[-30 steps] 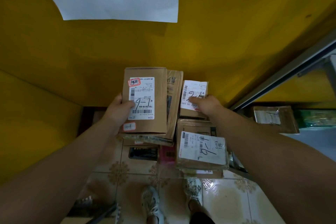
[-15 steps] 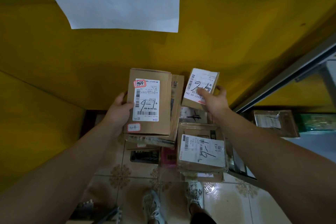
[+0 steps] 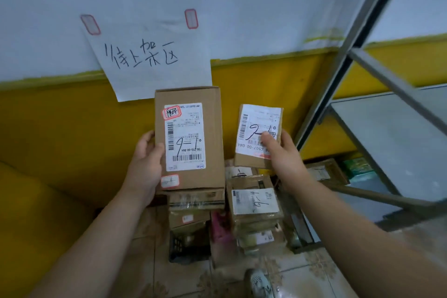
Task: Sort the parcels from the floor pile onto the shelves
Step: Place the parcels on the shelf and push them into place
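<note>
My left hand [image 3: 145, 164] gripped the large box [image 3: 191, 138] by its left edge. My right hand [image 3: 280, 152] pinched the small parcel [image 3: 256, 138] at its lower corner, with the thumb over part of the handwritten code. Both parcels were held up, well apart, above the floor pile [image 3: 254, 205]. I judged it best to shift that thumb and read both codes fully before carrying them to the shelf [image 3: 391, 133] on the right.

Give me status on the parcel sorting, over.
Left grip holds the large box, marked 1-6. Right grip pinches the small parcel. Floor pile below; shelf at right, nothing seen blocking.
</note>
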A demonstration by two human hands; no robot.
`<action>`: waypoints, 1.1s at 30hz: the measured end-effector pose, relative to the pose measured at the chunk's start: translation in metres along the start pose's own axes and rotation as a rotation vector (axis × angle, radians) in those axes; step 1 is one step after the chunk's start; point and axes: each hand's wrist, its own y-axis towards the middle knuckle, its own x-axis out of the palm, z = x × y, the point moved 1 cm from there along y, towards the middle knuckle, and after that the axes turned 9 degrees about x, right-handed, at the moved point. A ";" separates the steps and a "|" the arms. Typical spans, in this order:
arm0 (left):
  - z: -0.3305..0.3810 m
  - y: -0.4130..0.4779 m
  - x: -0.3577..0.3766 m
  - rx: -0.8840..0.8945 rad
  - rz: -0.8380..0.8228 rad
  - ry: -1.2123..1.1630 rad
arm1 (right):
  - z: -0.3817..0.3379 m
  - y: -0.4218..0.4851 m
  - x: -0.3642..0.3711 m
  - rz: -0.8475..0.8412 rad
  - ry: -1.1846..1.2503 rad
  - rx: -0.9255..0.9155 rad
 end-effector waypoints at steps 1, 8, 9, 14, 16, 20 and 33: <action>0.008 -0.008 -0.002 0.021 -0.029 0.005 | -0.001 -0.015 -0.005 0.017 0.033 -0.008; 0.051 -0.072 0.004 0.140 -0.261 -0.020 | -0.001 -0.115 -0.045 0.193 0.167 -0.061; 0.056 -0.087 0.010 0.152 -0.303 -0.035 | 0.001 -0.132 -0.058 0.228 0.169 -0.088; 0.069 -0.138 0.040 0.211 -0.417 -0.054 | 0.010 -0.187 -0.112 0.328 0.138 -0.134; 0.071 -0.168 0.060 0.224 -0.470 -0.057 | 0.016 -0.212 -0.145 0.358 0.132 -0.150; 0.059 -0.245 0.119 0.204 -0.599 -0.028 | 0.046 -0.267 -0.234 0.474 0.155 -0.149; -0.024 -0.490 0.325 0.057 -0.980 0.081 | 0.179 -0.410 -0.511 0.815 0.227 0.059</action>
